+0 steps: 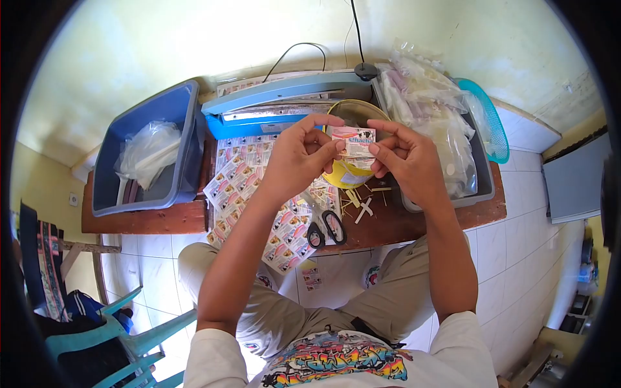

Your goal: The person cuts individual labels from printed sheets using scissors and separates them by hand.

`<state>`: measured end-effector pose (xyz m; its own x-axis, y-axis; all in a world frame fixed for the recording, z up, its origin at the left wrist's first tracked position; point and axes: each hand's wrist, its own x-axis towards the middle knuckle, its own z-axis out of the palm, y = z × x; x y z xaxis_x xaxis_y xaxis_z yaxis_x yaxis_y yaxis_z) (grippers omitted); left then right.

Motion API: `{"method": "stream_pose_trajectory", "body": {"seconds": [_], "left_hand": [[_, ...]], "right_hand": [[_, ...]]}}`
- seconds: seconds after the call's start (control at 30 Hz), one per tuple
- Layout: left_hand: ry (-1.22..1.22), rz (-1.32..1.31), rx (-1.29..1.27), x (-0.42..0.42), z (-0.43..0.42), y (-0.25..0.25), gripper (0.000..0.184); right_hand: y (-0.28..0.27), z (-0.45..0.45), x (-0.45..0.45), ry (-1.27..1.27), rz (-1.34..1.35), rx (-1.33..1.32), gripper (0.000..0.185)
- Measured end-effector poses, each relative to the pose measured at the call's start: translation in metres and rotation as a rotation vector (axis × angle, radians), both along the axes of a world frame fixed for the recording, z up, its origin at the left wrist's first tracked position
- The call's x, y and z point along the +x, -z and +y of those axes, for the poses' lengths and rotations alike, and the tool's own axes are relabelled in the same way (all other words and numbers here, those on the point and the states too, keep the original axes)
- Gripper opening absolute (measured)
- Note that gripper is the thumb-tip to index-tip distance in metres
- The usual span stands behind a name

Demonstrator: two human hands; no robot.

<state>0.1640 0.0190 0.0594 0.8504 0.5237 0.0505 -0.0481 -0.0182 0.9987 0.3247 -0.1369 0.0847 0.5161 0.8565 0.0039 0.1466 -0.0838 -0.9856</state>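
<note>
A small printed label [352,141] with pink and white areas is held up between both hands, above a yellow tub [349,176]. My left hand [305,155] pinches its left edge between thumb and fingers. On the right edge, my right hand [406,155] has the same kind of pinch. Below the hands, scissors with black handles [325,229] rest on printed label sheets [284,236]. Thin paper strips [364,208] lie scattered on the brown table [394,226] beside them.
A blue bin [187,149] with clear plastic bags stands at the left. Behind the sheets sits a blue sealing machine [259,123]. At the right, a grey bin [482,197] holds many plastic bags, with a turquoise basket [498,132] behind. A turquoise chair [139,336] is lower left.
</note>
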Motion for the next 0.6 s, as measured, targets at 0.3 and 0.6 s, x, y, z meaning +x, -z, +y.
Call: {"method": "stream_pose_trajectory", "body": {"seconds": [0.3,0.6], "left_hand": [[-0.111,-0.092,-0.038,0.013,0.002,0.021,0.041],[-0.124,-0.088,0.072,0.019,0.001,0.041,0.058]], "right_hand": [[0.015,0.006,0.008,0.102,0.013,0.027,0.038],[0.03,0.007,0.01,0.143,0.017,0.005,0.039]]}}
